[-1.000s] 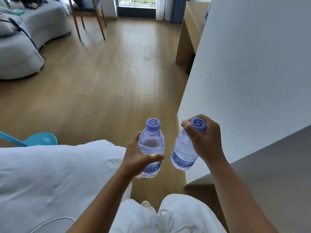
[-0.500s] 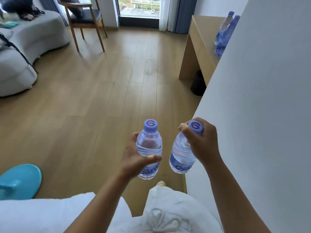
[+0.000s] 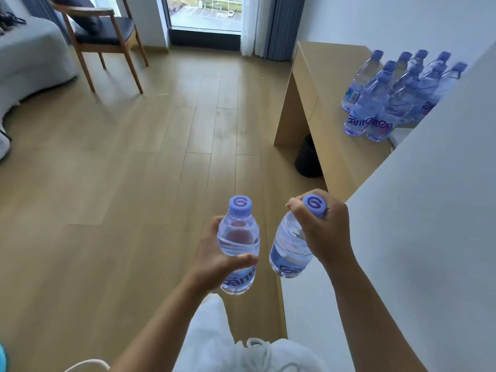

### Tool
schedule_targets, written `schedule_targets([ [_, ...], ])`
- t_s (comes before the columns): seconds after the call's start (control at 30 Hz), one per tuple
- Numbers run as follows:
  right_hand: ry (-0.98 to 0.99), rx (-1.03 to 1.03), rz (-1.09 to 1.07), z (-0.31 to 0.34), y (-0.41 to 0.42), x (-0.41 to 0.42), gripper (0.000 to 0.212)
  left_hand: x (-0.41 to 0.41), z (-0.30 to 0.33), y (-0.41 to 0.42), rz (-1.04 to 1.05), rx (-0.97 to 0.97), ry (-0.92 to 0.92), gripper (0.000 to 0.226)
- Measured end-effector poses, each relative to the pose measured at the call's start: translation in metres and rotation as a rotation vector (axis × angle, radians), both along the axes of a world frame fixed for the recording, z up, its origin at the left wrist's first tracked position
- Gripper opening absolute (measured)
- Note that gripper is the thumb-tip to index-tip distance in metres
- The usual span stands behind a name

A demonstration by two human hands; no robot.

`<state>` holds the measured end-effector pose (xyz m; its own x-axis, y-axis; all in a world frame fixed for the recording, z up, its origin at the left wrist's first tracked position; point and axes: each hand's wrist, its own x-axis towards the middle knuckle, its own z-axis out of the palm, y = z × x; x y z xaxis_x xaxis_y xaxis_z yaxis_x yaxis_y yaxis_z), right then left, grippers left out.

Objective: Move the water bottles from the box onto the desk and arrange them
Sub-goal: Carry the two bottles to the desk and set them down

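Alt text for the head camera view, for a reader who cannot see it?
A person carries two water bottles, the left hand around one bottle's body and the right hand gripping the other bottle by its neck. Ahead on the right, a cluster of bottles stands on a wooden desk.

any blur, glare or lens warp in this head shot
Head view: daylight enters through the window; the bottles on the desk look soft and smeared, while the left hand's bottle and the right hand's bottle read sharper; the wide lens tilts the desk and the chair.
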<state>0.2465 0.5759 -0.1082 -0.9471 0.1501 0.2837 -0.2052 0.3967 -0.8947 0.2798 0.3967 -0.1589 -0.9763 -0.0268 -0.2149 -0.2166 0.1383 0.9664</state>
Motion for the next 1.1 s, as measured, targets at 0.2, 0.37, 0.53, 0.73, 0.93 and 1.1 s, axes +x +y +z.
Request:
schedule_targets([
  [0.2, -0.007, 0.018, -0.133, -0.006, -0.006, -0.123, 0.027, -0.144, -0.001, -0.007, -0.135, 0.050, 0.039, 0.081],
  [0.37, 0.011, -0.047, -0.257, 0.010, -0.012, -0.224, 0.031, -0.277, 0.019, -0.020, -0.253, 0.040, 0.067, 0.080],
  [0.53, 0.014, -0.087, -0.414, 0.019, -0.002, -0.297, 0.027, -0.384, 0.028, -0.010, -0.370, 0.052, 0.060, 0.076],
  [0.73, 0.037, -0.106, -0.520, 0.016, 0.029, -0.373, 0.046, -0.473, 0.015, 0.025, -0.509, 0.071, -0.002, 0.076],
  [0.93, 0.045, -0.111, -0.583, 0.009, 0.080, -0.468, 0.036, -0.568, 0.011, 0.081, -0.611, 0.065, -0.002, 0.078],
  [1.1, 0.061, -0.161, -0.598, 0.012, 0.132, -0.552, 0.038, -0.654, 0.021, 0.134, -0.662, 0.036, 0.025, 0.076],
])
